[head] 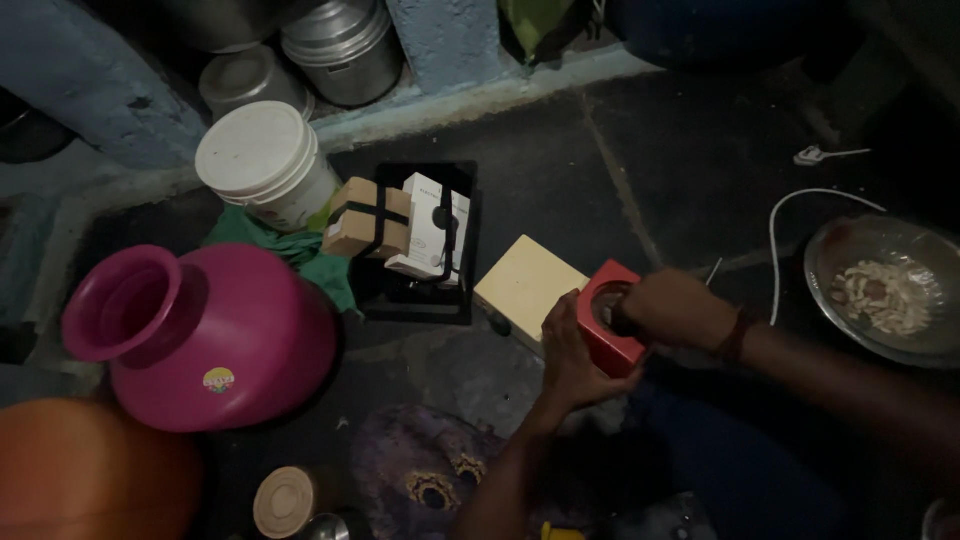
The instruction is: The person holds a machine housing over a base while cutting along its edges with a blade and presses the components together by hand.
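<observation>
Red box: I see a small red box (pixel 612 330) with a round opening on its top face, right of centre in the frame, held up off the floor between both hands.
Left hand: my left hand (pixel 573 362) cups the box's lower left side, fingers wrapped against it.
Right hand: my right hand (pixel 668 308) sits over the top right edge – fingertips curled at the round opening; how far in they go I cannot tell.
Edges: a pale square board (pixel 527 283) lies just left of the box, one corner under it. A black tray (pixel 415 300) with strapped cartons stands beside that board, toward centre.
Open room: bare dark floor in the upper middle of the frame – the widest free stretch.
Right side: a steel bowl (pixel 885 290) of pale pieces at the right edge, a white cord (pixel 790 215) looping near it.
Left side: a pink pot (pixel 205 335), and a white lidded bucket (pixel 265 160) above it.
Surface: dark stone slabs, dimly lit; a blue wall along the top.
</observation>
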